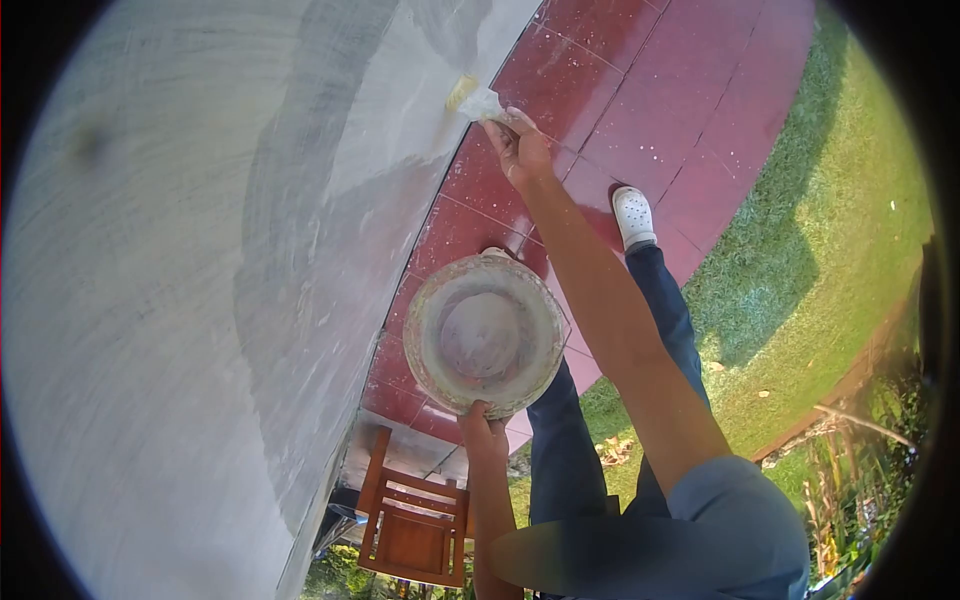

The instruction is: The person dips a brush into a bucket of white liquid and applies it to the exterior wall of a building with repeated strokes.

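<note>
Gripped by its handle, a wide paintbrush [478, 101] with pale bristles and a whitish coating is in my right hand [520, 150]. Its bristle end overlaps the lower part of the grey-white wall [310, 220], just above the floor line. Darker, wet-looking patches spread across this wall. My left hand [484, 434] holds a round, paint-stained bucket [425, 345] at its rim, thumb over the edge. Whitish material shows at the bottom of the bucket, whose mouth faces up toward me.
Red floor tiles [680, 90] with white specks run along the wall. Beyond them lies grass [850, 230]. A brown wooden chair [412, 530] stands near the wall at the lower left. My white clog [632, 215] is on the tiles.
</note>
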`<state>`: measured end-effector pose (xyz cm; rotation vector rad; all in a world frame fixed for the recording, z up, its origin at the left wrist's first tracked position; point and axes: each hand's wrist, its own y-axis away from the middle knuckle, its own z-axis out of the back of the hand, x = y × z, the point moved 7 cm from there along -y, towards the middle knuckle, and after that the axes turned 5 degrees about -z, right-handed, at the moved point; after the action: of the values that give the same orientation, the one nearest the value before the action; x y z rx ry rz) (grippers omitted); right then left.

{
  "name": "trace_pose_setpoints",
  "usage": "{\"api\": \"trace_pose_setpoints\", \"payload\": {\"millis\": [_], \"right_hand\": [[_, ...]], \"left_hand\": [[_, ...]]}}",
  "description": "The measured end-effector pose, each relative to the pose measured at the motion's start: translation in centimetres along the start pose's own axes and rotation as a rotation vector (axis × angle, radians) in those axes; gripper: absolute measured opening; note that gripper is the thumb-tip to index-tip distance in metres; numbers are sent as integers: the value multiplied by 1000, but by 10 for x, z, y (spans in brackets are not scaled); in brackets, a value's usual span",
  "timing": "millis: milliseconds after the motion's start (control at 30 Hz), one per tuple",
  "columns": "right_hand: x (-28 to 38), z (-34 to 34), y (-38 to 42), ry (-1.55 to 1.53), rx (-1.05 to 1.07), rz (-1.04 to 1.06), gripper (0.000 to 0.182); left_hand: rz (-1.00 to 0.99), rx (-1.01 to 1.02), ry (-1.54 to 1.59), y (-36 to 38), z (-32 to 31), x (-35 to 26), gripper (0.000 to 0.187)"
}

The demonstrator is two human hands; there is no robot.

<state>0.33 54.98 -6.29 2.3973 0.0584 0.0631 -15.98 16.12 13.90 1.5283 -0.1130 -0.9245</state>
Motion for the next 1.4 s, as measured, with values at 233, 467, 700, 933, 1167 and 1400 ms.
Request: {"api": "trace_pose_setpoints", "payload": {"millis": [233, 467, 700, 933, 1167, 1400], "right_hand": [[4, -110, 73, 474, -76, 252, 11], [44, -194, 153, 30, 632, 44, 8], [-27, -31, 25, 10, 95, -15, 19], [15, -18, 18, 689, -257, 408, 11], [42, -199, 169, 442, 250, 414, 11], [-24, -114, 100, 45, 293, 49, 15]], "left_hand": [[-74, 192, -245, -12, 40, 21, 46], [-27, 110, -113, -7, 24, 10, 40], [13, 7, 25, 3, 11, -1, 47], [16, 78, 19, 1, 18, 8, 46], [-133, 168, -239, -5, 27, 15, 48], [-154, 162, -187, -12, 54, 31, 47]]}}
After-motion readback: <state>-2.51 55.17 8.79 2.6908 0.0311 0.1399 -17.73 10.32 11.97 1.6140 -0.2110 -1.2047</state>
